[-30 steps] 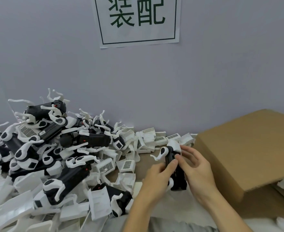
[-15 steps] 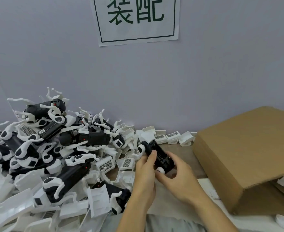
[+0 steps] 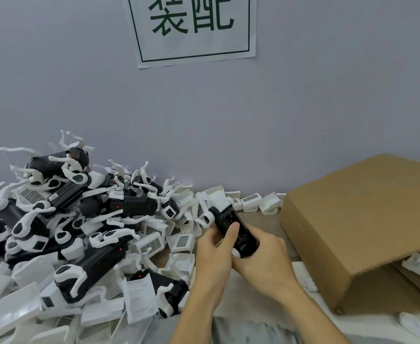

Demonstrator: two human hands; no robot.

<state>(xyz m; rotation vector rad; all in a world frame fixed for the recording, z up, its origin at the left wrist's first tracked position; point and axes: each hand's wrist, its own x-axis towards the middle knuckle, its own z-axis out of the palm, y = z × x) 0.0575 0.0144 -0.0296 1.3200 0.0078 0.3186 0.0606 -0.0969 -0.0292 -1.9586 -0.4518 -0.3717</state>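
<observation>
Hands [image 3: 214,254] grip black, white-capped device [image 3: 233,229], tilted, both thumbs on it.

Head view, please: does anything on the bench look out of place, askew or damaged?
Nothing looks damaged. The black-and-white units lie in a tangled heap at left, and the cardboard box sits tilted over white parts.

Left grip [image 3: 212,254] and right grip [image 3: 266,261] continue into 2 bare forearms [image 3: 310,316], with a grey, faintly speckled garment [image 3: 241,330] below.
</observation>
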